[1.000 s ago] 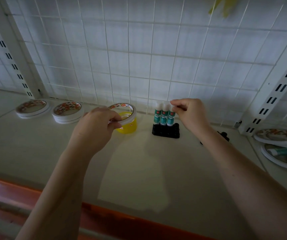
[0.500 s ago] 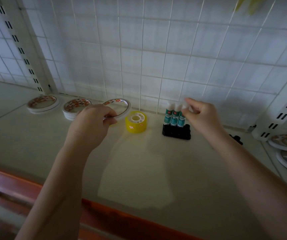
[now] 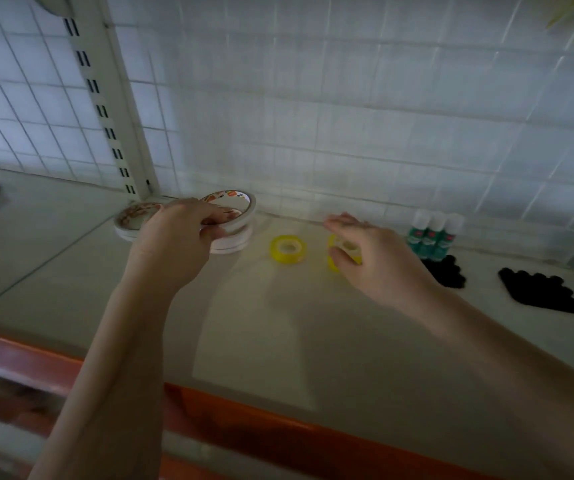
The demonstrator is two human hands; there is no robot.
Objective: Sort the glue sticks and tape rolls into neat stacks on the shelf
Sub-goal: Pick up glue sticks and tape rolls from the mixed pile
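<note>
Left hand (image 3: 171,244): grip curled round a wide, flat white tape roll with a printed orange-patterned face (image 3: 231,211), held tilted just above a stack of like white rolls (image 3: 233,242); judged to be lowering it there to build the pile; a second low stack of patterned white rolls (image 3: 133,218) sits just beside, against the slotted white upright (image 3: 112,109).

Right hand (image 3: 379,258): fingers extended, thumb against a small yellow tape roll (image 3: 344,252); whether the grip has truly closed on it cannot be told through the blur; likely gathering it toward its twin.

Second small yellow tape roll (image 3: 288,249): lying flat on the pale shelf (image 3: 278,323), between both hands.

Three green-labelled, white-capped glue sticks (image 3: 432,233): upright side by side near the wire-grid back; a black moulded holder (image 3: 446,271) below them; another black holder (image 3: 538,292) well to the right.
</note>
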